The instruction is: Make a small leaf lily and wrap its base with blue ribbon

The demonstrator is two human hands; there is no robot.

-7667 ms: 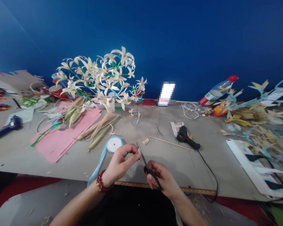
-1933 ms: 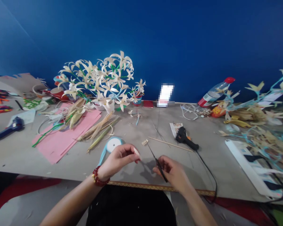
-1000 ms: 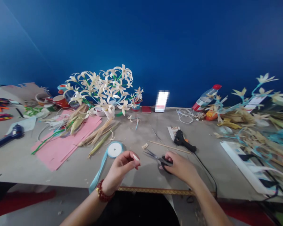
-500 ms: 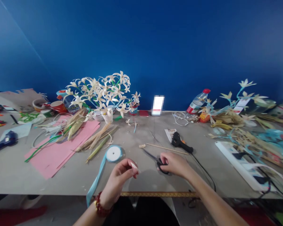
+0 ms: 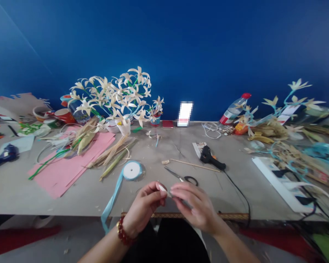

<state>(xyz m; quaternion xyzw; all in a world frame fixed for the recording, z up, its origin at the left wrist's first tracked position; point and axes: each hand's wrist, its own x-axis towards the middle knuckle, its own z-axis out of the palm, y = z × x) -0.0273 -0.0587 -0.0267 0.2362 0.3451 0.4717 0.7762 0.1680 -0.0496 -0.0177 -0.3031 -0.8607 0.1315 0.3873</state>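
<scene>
My left hand (image 5: 150,197) pinches a small white petal-like piece (image 5: 162,189) between thumb and fingers, above the table's front edge. Close beside it, my right hand (image 5: 194,204) has its fingertips at the right end of the piece; whether they grip it is too small to tell. Black-handled scissors (image 5: 191,180) lie on the table just beyond my right hand, blades pointing left. Beyond my left hand sits a roll of light blue ribbon (image 5: 131,170), its tail hanging over the front edge.
Pink paper (image 5: 71,171) and dried husks lie left, with white flowers (image 5: 123,95) behind. A black glue gun (image 5: 212,159), its cord and a white power strip (image 5: 276,188) are at right. A thin stick (image 5: 194,165) lies beyond the scissors.
My right hand has let go of the scissors and come left and nearer, beside my left hand. The scissors stay on the table. The view has tilted slightly downward.
</scene>
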